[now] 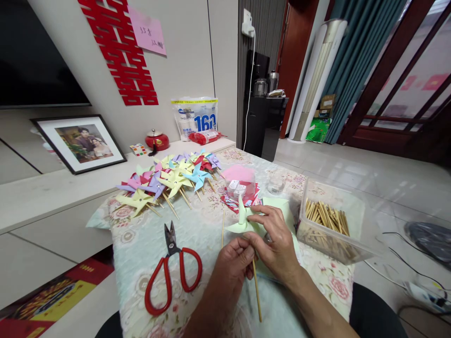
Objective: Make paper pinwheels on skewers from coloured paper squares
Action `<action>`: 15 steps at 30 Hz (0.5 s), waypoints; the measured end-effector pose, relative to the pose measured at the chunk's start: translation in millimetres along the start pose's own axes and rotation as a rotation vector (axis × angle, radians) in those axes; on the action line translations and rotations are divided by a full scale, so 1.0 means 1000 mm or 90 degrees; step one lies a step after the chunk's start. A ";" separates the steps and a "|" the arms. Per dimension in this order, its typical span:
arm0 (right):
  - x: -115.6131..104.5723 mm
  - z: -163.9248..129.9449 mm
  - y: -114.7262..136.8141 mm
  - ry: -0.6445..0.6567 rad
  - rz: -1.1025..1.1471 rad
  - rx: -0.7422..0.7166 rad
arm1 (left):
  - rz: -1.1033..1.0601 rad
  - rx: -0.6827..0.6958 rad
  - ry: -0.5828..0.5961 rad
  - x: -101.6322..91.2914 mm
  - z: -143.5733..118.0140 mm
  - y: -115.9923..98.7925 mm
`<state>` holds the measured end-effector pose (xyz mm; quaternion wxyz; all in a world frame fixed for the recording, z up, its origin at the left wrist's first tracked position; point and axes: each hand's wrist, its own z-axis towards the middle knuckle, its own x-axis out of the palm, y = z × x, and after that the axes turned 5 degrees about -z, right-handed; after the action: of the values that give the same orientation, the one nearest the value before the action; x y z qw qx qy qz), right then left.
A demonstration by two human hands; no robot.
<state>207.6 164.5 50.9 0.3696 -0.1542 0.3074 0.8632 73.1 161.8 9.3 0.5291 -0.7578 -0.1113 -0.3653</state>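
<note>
A pale green paper pinwheel is between my hands above the table. My left hand is closed around the upper part of a thin wooden stick, just under the pinwheel. My right hand pinches the pinwheel near its centre, its fingers bent over the paper blades. The fingers hide the spot where stick and paper meet. Another thin stick lies on the cloth beside my left hand. Left of my hands rest red-handled scissors, blades pointing away from me.
Finished pinwheels in several colours lie at the back left. At right stands a clear plastic box of short wooden sticks. A pink-topped container, a small clear round box and pale green paper lie on the floral tablecloth.
</note>
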 end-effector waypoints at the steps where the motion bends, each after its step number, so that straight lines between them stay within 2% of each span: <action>1: 0.000 0.000 0.000 0.000 -0.002 0.002 | 0.003 0.000 0.003 -0.001 0.000 0.000; 9: -0.001 0.001 0.001 -0.005 -0.008 0.000 | 0.003 -0.008 0.008 0.002 -0.002 -0.003; 13: -0.005 0.001 0.006 -0.028 -0.005 -0.008 | -0.053 0.019 -0.057 0.001 0.000 -0.008; 15: -0.004 -0.002 0.007 -0.012 0.012 0.005 | -0.103 0.056 -0.094 -0.003 0.002 -0.013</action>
<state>204.8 157.1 54.3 0.3649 -0.1416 0.3089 0.8668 64.4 169.7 16.3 0.5208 -0.7472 -0.2269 -0.3449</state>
